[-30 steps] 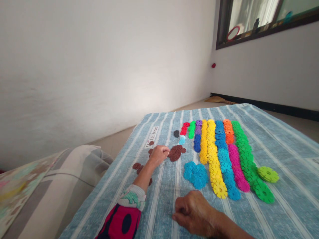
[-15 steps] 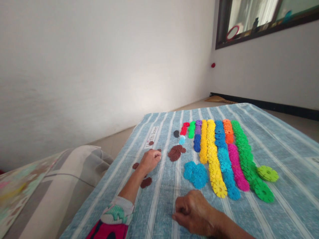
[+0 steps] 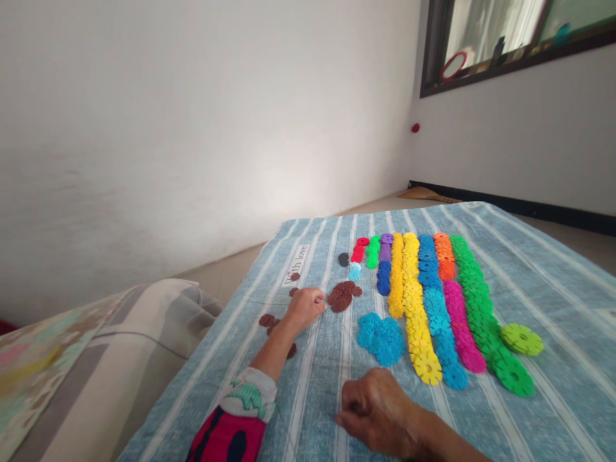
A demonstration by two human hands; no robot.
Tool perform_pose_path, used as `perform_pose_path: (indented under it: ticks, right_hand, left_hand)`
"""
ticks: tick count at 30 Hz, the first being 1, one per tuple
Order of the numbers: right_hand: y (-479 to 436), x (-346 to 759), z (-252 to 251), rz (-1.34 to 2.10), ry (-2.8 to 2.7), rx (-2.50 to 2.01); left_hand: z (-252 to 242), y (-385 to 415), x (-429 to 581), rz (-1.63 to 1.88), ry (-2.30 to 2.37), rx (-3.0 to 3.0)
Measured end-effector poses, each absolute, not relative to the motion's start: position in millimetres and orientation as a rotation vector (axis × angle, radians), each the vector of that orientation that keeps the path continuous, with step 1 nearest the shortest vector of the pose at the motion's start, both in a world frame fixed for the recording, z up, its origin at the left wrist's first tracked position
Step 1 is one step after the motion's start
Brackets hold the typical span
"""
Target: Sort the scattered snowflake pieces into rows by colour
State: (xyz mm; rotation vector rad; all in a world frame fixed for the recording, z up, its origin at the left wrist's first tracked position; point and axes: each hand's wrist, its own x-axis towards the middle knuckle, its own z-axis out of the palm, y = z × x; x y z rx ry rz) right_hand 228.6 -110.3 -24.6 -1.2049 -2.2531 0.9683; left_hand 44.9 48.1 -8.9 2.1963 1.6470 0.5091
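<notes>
My left hand (image 3: pixel 307 307), in a patterned sleeve (image 3: pixel 245 404), reaches over the cloth with its fingers pinched together. Its fingertips come close to the left edge of a pile of brown notched plastic discs (image 3: pixel 341 298); anything between them is hidden. Scattered brown discs (image 3: pixel 267 320) lie beside and partly behind that forearm. Closed in a loose fist, my right hand (image 3: pixel 373 410) rests low on the cloth, and the inside of the fist cannot be seen. Just beyond it sits a heap of blue discs (image 3: pixel 382 340).
Overlapping discs form coloured rows: yellow (image 3: pixel 412 295), blue (image 3: pixel 437 314), magenta (image 3: pixel 462 327) and green (image 3: pixel 474 295). A lime disc (image 3: pixel 522 339) lies at the right. Small red (image 3: pixel 358 251) and black (image 3: pixel 343 259) groups lie farther back. Grey striped fabric (image 3: pixel 144 346) borders the left side.
My left hand has moved right, toward the brown pile, uncovering some scattered brown discs and covering others. My right hand stays in its fist. The view has shifted slightly.
</notes>
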Motion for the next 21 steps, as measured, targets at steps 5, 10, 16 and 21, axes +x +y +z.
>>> perform_pose_path:
  ticks: [5, 10, 16, 21]
  right_hand:
    - [-109.5, 228.5, -24.8, 0.947, -2.28, -1.192]
    - [-110.1, 228.4, -24.0, 0.959, -2.296, -1.21]
    - [-110.3, 227.8, -21.6, 0.966, -2.294, -1.224]
    - [-110.2, 228.6, -19.6, 0.947, -2.32, -1.209]
  left_hand:
    - [-14.5, 56.2, 48.4, 0.456, 1.69, 2.15]
    - [-12.0, 56.7, 56.0, 0.421, 1.693, 2.173]
    - [-11.4, 54.8, 57.0, 0.448, 1.677, 2.192]
    - [-10.5, 51.0, 52.1, 0.47, 1.679, 2.155]
